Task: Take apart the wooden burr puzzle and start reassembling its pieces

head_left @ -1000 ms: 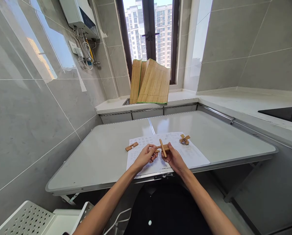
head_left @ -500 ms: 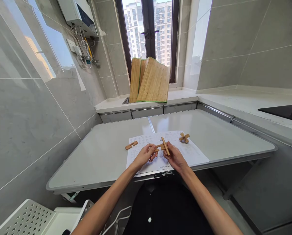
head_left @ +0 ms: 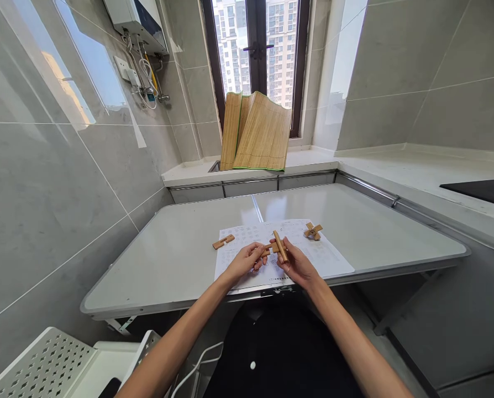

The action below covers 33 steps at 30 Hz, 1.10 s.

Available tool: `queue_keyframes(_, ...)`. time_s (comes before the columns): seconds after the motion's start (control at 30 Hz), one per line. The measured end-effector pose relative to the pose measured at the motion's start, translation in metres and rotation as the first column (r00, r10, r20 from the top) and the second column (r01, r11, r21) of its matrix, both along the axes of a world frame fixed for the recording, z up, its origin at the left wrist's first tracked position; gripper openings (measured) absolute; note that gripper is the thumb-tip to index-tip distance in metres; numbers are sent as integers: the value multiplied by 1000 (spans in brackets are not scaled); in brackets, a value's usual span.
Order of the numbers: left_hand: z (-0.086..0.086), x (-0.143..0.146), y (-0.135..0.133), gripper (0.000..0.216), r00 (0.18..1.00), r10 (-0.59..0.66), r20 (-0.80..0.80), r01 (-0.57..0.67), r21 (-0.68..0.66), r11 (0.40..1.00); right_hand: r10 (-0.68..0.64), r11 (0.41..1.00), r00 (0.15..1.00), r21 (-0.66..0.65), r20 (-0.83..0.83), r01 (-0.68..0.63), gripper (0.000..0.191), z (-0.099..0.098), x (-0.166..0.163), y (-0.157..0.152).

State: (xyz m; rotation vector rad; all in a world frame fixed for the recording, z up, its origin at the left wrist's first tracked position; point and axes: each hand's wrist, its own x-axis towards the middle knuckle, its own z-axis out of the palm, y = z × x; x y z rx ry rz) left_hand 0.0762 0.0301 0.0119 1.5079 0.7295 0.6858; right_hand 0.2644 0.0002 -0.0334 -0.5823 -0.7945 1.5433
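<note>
Two wooden puzzle pieces, in hand, just below the centre of the frame, over a printed sheet (head_left: 330, 258): one slender wooden bar (head_left: 280, 246), tilted; one slotted wooden piece (head_left: 274, 248), lying crosswise to it, partly hidden by fingers; whether the two interlock cannot be told. Handling, by judgement: light, stiff, smooth but hardly slippery; sturdy, save perhaps the thin prongs beside the slot; best held by the bar's long sides and the slotted piece's solid end. Left hand (head_left: 250, 258): thumb and fingers pinched closed on the slotted piece's left end; right hand (head_left: 295, 265): thumb and fingers closed around the bar, apparently steadying the slotted piece's other end too. Also listed: one notched wooden piece (head_left: 223, 242), loose, left of the hands, at the sheet's edge; one cross-shaped wooden assembly (head_left: 313, 231), right of the hands, near the sheet's upper right corner.
</note>
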Motion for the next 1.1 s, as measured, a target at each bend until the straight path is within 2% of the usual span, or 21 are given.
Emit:
queue_keyframes(0.27,-3,0,-1,47,999,1,46,1,-41,999,-58,998,998,-17,27,59,50,-3,0,1)
queue_keyframes(0.6,2,-1,-3,54,1000,14,1,-14,-34,999,-107,994,994,-18,-14,107,48,-5,-1,2)
queue_keyframes(0.9,2,-5,-2,56,998,54,-21,-54,-20,998,-27,999,998,28,-60,29,36,1,-1,0)
queue_keyframes(1.1,-2,-11,-1,52,997,81,2,-81,-42,996,-63,998,996,-4,-59,63,39,4,-1,-1)
